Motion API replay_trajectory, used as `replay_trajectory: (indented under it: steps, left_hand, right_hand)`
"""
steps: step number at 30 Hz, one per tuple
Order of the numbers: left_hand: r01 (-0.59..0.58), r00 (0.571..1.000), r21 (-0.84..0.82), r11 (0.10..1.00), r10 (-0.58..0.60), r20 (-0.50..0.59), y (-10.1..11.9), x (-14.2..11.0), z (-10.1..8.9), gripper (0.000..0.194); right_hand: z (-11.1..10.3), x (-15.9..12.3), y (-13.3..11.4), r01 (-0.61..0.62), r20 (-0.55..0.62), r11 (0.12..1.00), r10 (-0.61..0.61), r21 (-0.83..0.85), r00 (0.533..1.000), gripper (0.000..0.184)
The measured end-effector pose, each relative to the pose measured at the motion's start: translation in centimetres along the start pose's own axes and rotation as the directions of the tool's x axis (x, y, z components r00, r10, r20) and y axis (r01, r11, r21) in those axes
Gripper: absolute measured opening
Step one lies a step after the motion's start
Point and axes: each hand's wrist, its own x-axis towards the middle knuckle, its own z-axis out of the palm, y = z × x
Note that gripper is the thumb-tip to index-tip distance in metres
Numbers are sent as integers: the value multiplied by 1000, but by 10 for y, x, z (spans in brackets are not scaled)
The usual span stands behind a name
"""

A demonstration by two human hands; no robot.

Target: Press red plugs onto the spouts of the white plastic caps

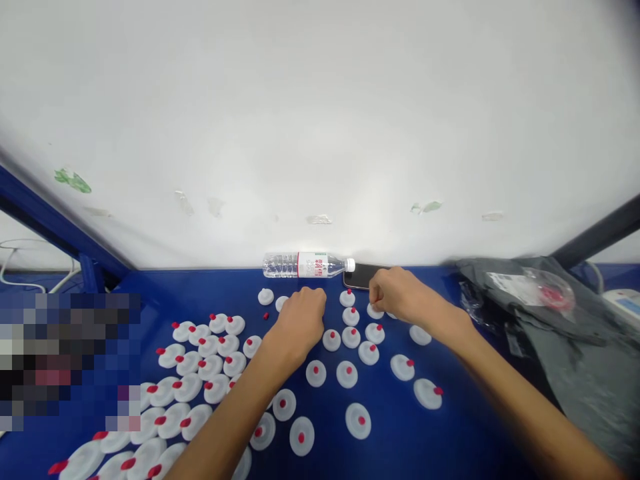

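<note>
My left hand (301, 321) is closed, knuckles up, over the blue table, beside a white disc (281, 303) that it partly hides. Whatever its fingers hold is out of sight. My right hand (393, 293) is closed in a pinch just above another white disc (375, 312); its fingertips cover the disc's centre, so I cannot tell what is between them. Around both hands lie several round white discs with red tips, such as this disc (347, 374). At the back left, one white disc (265, 297) shows no red tip, and a small red piece (266, 316) lies near it.
A plastic water bottle (313, 265) lies on its side along the white wall, with a dark phone (359, 275) by its cap. Many red-tipped discs (175, 420) crowd the left. Grey plastic bags (565, 347) cover the right side. Blue frame bars (45, 213) flank the table.
</note>
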Motion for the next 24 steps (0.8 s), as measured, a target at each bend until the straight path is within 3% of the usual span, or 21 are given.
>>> replay_trajectory:
  steps: [4, 8, 13, 15, 24]
  left_hand:
    - [-34, 999, -17, 999, 34, -31, -2, -1, 2, 7]
    - [-47, 992, -24, 999, 44, -114, -16, 1, -7, 15]
    - [39, 970, 2, 999, -38, -238, -44, -2, -30, 20]
    - [78, 959, 1, 997, -75, -274, -51, -3, -34, 20]
    - [21, 970, -126, 992, -51, -240, -50, 2, -22, 15]
  right_hand:
    - [1, -1, 3, -15, 6, 1000, 15, -19, 1000, 22]
    - [-5, -5, 1, -56, -38, 997, 54, -46, 998, 17]
    - [-24, -17, -16, -109, -167, 994, 104, -23, 980, 10]
    - [-29, -21, -23, -120, -225, 993, 120, 14, 967, 16]
    - [-25, -25, -33, -20, -276, 999, 31, 40, 961, 24]
